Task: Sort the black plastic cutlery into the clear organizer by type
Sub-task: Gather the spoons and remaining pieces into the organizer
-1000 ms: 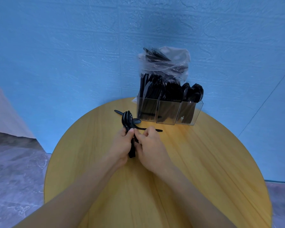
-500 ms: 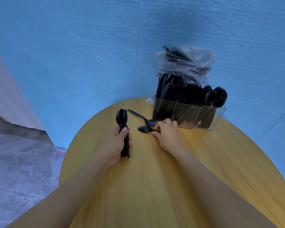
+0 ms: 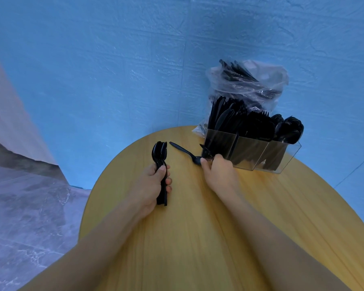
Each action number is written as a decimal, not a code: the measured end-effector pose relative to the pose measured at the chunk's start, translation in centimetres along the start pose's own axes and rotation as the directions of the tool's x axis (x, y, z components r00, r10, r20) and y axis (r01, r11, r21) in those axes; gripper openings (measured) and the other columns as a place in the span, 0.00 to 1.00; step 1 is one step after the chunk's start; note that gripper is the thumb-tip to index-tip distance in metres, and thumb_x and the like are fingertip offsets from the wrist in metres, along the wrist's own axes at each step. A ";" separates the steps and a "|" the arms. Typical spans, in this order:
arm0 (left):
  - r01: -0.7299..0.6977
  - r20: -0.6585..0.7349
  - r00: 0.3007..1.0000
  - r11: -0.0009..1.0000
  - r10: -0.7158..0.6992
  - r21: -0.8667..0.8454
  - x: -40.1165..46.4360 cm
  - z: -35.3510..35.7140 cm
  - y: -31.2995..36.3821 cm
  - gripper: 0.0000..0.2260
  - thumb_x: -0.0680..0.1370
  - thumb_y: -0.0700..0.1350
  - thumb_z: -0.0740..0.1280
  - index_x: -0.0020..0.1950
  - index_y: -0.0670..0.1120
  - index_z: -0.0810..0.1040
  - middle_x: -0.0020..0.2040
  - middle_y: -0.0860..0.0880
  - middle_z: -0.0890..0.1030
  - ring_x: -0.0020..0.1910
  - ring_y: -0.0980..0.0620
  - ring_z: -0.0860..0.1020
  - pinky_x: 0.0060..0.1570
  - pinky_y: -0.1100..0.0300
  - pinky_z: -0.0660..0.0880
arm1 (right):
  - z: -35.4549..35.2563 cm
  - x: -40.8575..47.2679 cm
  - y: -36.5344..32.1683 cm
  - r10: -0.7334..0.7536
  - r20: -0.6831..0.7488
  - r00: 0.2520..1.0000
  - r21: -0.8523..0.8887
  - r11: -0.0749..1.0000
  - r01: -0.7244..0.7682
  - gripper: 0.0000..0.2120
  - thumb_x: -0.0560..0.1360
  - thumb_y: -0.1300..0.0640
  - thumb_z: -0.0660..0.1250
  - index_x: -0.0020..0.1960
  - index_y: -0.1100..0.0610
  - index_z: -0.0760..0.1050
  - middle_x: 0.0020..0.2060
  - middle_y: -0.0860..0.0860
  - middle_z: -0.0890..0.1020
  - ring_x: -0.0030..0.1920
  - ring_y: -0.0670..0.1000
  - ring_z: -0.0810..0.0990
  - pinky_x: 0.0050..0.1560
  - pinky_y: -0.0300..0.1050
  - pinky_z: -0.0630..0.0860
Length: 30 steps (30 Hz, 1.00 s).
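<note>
Spoons point(image 3: 160, 162), stacked bowl on bowl, stand upright in the left hand point(image 3: 150, 185), whose fingers and thumb are curled round the handles. The nesting presumably lets the whole set go into one compartment in a single move. The stack is well to the left of the organizer point(image 3: 250, 154), above the table point(image 3: 198, 238).

A loose spoon point(image 3: 186, 153) lies flat on the table just left of the organizer, bowl toward it, handle pointing away. The right hand point(image 3: 218, 173) sits at that bowl, against the organizer's front left corner, with fingers curled and a small dark piece showing above them. Whether they already pinch the spoon or something else cannot be told.

The organizer holds three compartments: knives on the left, forks in the middle, spoons on the right, all standing heads up. Sorting looks nearly done, and the held stack belongs in the right compartment.

Behind the organizer, touching it, a clear bag point(image 3: 248, 82) contains more black cutlery, probably the supply.
</note>
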<state>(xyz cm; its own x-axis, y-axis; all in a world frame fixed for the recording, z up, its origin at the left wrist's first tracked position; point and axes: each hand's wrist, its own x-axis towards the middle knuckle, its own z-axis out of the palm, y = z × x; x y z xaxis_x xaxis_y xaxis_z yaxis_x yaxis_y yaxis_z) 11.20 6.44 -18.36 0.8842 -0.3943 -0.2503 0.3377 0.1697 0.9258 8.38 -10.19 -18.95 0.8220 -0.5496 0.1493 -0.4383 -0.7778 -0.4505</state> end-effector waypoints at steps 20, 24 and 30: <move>-0.186 0.065 0.983 0.905 0.174 0.384 -0.7 1.7 0.5 0.09 0.83 0.43 0.53 0.50 0.44 0.72 0.37 0.49 0.69 0.33 0.56 0.70 0.32 0.66 0.70 | -9.0 -2.7 2.9 -0.185 -0.057 0.981 0.278 0.941 0.194 0.03 0.74 0.59 0.69 0.41 0.55 0.78 0.31 0.42 0.75 0.32 0.40 0.71 0.34 0.30 0.67; -0.205 0.124 0.978 0.880 0.167 0.428 -1.5 3.4 0.7 0.10 0.83 0.43 0.53 0.48 0.45 0.73 0.37 0.48 0.73 0.37 0.54 0.75 0.44 0.59 0.77 | -11.7 -4.0 2.8 -0.315 0.044 0.948 0.249 0.923 0.295 0.04 0.74 0.58 0.70 0.41 0.51 0.77 0.35 0.43 0.77 0.35 0.39 0.73 0.35 0.30 0.65; -0.135 0.288 0.957 0.928 0.032 0.347 -4.6 6.5 0.6 0.10 0.83 0.44 0.55 0.56 0.44 0.74 0.43 0.48 0.75 0.42 0.53 0.81 0.48 0.56 0.80 | -12.1 -4.7 2.8 -0.332 -0.032 0.943 0.341 0.883 0.323 0.04 0.73 0.59 0.71 0.40 0.54 0.78 0.32 0.42 0.77 0.34 0.39 0.73 0.38 0.31 0.69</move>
<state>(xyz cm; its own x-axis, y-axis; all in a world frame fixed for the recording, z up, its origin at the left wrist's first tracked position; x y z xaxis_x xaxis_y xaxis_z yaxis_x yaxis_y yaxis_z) 5.26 2.49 -14.86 0.7643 -0.6320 -0.1285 0.0821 -0.1022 0.9914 -1.11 -13.52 -10.26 0.9087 -0.2693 0.3189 0.0026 -0.7604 -0.6494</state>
